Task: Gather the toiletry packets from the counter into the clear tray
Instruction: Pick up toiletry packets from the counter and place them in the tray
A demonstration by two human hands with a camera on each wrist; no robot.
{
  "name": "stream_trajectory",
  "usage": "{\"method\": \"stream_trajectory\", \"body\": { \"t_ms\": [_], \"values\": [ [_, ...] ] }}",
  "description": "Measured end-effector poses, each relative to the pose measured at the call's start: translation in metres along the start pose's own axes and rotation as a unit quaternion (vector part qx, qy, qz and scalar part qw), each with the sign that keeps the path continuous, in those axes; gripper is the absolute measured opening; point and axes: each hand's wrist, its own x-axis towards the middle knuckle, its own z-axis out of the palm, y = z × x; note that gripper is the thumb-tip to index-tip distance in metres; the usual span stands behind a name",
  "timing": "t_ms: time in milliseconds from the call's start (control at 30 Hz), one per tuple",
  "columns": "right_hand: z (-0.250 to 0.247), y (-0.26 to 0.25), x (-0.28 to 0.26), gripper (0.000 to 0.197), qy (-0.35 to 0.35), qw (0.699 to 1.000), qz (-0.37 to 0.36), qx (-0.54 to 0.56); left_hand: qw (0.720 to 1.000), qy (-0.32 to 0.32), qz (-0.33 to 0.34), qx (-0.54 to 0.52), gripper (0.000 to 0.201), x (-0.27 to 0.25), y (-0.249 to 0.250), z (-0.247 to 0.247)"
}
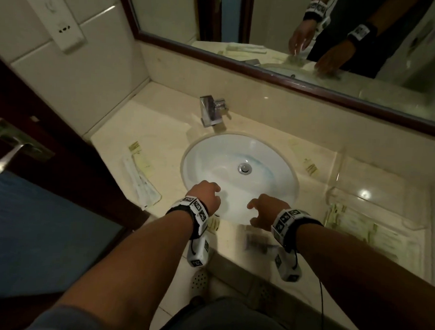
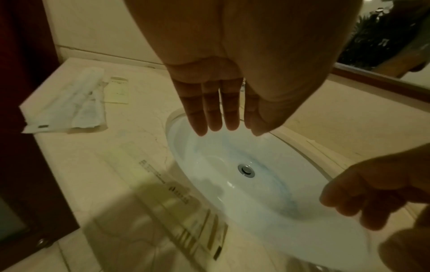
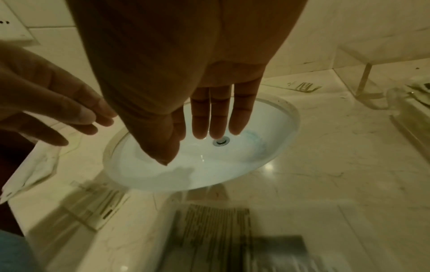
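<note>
Nearest the person, on the front strip of the counter [image 1: 233, 243], a dark-printed packet [image 1: 256, 241] lies just below the right hand [image 1: 264, 213]; the head view shows it blurred, while the right wrist view shows a striped dark panel on it [image 3: 216, 230]. A pale packet with bar markings [image 2: 184, 208] lies on the front-left counter edge; the head view shows only a corner of it [image 1: 214, 224] beside the left wrist band. Both hands hover over the near rim of the sink [image 1: 239, 163], apart from each other and holding nothing. The left hand [image 1: 206, 194] looks loosely curled from above, but the left wrist view shows its fingers [image 2: 210, 110] straight and relaxed. The right wrist view shows the right fingers [image 3: 218, 114] likewise extended, pointing toward the drain [image 3: 221, 141]. Left of the sink lies a group of white wrapped packets [image 1: 141, 181] with small pale sachets beside them. Right of the sink, the clear tray [image 1: 347, 193] sits on the counter with pale packets [image 1: 351, 225] at its near end; whether they lie inside it cannot be determined. 1 more sachet [image 1: 311, 166] lies between sink and tray. Farther back stand the faucet [image 1: 212, 111] and the mirror [image 1: 292, 31].
</note>
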Motion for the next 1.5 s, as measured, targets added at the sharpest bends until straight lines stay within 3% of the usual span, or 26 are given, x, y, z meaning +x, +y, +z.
{"method": "stream_trajectory", "body": {
  "t_ms": [167, 400, 700, 1000, 1167, 1267, 1367, 1500],
  "values": [
    [0.015, 0.002, -0.008, 0.056, -0.039, 0.999, 0.008, -0.003, 0.999, -0.029, 0.023, 0.035, 0.045, 0.005, 0.009, 0.004],
    [0.03, 0.025, -0.02, 0.066, -0.042, 0.998, 0.055, 0.006, 0.974, -0.142, 0.119, 0.131, 0.056, 0.007, 0.04, 0.03],
    [0.06, 0.052, -0.033, 0.073, -0.038, 0.995, 0.089, 0.038, 0.94, -0.186, 0.188, 0.216, 0.058, -0.004, 0.08, 0.078],
    [0.072, 0.062, -0.03, 0.055, -0.033, 0.997, 0.067, 0.031, 0.934, -0.182, 0.195, 0.239, 0.059, -0.006, 0.086, 0.094],
    [0.071, 0.06, -0.035, 0.054, -0.043, 0.998, 0.053, 0.014, 0.923, -0.201, 0.205, 0.258, 0.042, -0.004, 0.094, 0.094],
    [0.067, 0.057, -0.038, 0.042, -0.062, 0.997, 0.043, 0.004, 0.915, -0.202, 0.218, 0.272, 0.03, -0.002, 0.101, 0.09],
    [0.058, 0.056, -0.042, 0.028, -0.096, 0.994, 0.039, 0.022, 0.918, -0.179, 0.237, 0.263, 0.03, 0.001, 0.105, 0.084],
    [0.045, 0.06, -0.044, 0.027, -0.093, 0.994, 0.052, 0.027, 0.921, -0.173, 0.237, 0.256, 0.024, 0.009, 0.111, 0.073]
  ]
}}
